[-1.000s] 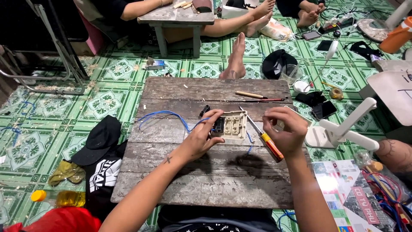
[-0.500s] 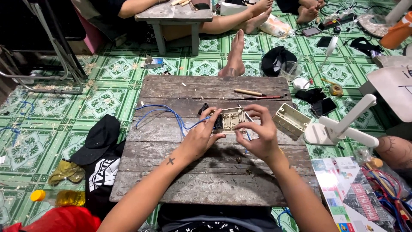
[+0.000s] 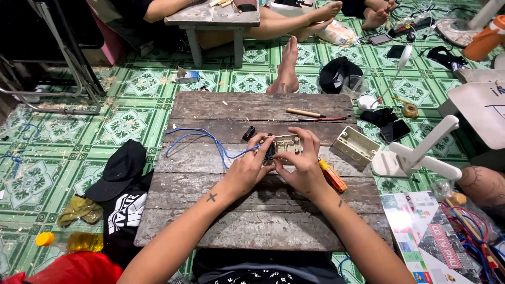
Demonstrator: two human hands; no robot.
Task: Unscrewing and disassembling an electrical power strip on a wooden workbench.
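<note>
Hands are both on the switch plate (image 3: 286, 144), held just above the middle of the wooden board (image 3: 252, 231). Left hand (image 3: 247, 168) pinches the plate's left edge, fingers closed on it right where the blue wires (image 3: 202, 141) enter; right hand (image 3: 300, 165) cups the right side, thumb and fingers clamped around the frame. Orange-handled screwdriver (image 3: 332, 176) lies on the board just beside the right wrist, not held. Empty back box (image 3: 356, 147) sits open-side up at the board's right edge, near but apart from the plate; a small black part (image 3: 249, 133) lies just left of the hands. We can't see the terminals — they're hidden by the fingers. To do this well, we'd judge: keep the plate steady with the left, avoid tugging the wires at the entry point, and seat anything by even finger pressure on both sides, not by twisting one corner.
</note>
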